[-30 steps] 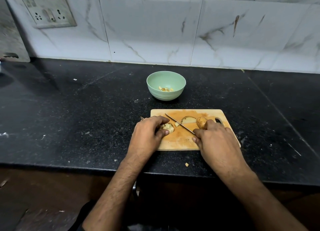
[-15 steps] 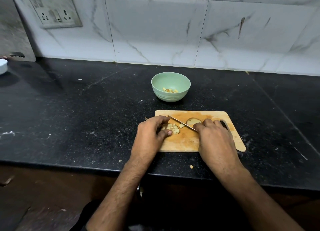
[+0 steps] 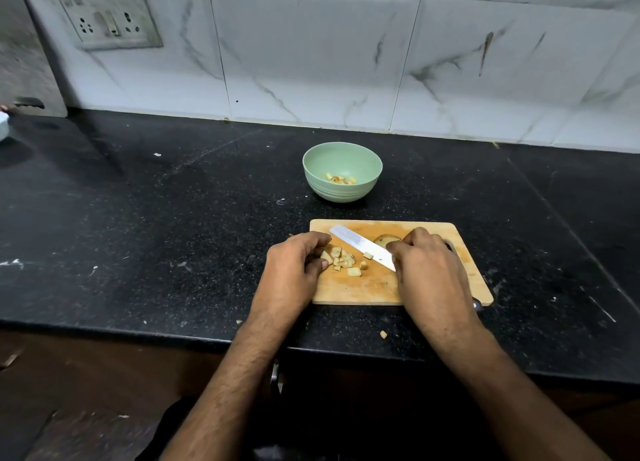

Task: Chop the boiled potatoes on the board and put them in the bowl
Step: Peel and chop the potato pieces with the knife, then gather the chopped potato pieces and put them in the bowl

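A wooden chopping board (image 3: 360, 291) lies on the black counter. Several small potato cubes (image 3: 341, 261) sit on its left part. My left hand (image 3: 294, 270) curls round them from the left, fingertips touching the pile. My right hand (image 3: 429, 270) grips the knife (image 3: 362, 247), whose flat blade lies tilted over the board with one cube stuck on it. An uncut potato piece (image 3: 384, 240) lies just behind the blade, partly hidden by my right fingers. The green bowl (image 3: 341, 155) stands behind the board and holds a few potato cubes (image 3: 341, 179).
The black counter (image 3: 138, 235) runs to a tiled wall with a switch panel (image 3: 104, 17) at the upper left. A stray potato bit (image 3: 383, 334) lies near the counter's front edge. Part of a white object (image 3: 2, 124) shows at the far left.
The knife blade has turned from on edge to lying flatter, and the potato piece under my left hand is now a pile of loose cubes. My right hand has shifted up the board.
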Demonstrator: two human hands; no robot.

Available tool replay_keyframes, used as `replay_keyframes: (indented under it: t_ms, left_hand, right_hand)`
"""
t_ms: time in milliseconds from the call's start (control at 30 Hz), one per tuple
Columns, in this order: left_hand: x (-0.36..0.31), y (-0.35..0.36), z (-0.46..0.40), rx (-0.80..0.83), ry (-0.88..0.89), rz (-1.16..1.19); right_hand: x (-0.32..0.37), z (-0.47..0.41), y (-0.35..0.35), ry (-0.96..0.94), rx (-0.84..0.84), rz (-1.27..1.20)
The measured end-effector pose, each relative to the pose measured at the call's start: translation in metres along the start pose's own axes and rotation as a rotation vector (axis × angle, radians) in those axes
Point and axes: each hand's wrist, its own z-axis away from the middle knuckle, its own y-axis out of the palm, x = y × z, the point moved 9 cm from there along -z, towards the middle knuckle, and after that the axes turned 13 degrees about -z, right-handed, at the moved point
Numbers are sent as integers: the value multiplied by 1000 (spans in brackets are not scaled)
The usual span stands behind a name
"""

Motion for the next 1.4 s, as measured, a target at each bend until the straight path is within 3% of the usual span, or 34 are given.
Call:
replay_keyframes:
  t_ms: [100, 367, 533, 633, 733, 1100, 1400]
  left_hand:
    - [-2, 0, 0, -7, 9, -17]
    - [-6, -1, -2, 9, 36, -73]
    - [2, -5, 0, 21, -18, -3]
    - [8, -10, 0, -10, -58, 25]
    - [15, -13, 2, -39, -103, 65]
    - [20, -27, 10, -101, -181, 179]
    - [20, -27, 10, -152, -220, 226]
  right_hand:
    - [10, 2, -1, -70, -26, -105]
    - [35, -1, 21, -121, 132, -394]
    - [33, -4, 10, -110, 51, -606]
    - [41, -6, 30, -167, 209, -662]
    - [52, -6, 52, -243, 316, -644]
    - [62, -30, 53, -329, 236, -484]
    - [67, -35, 44, -335, 210, -197]
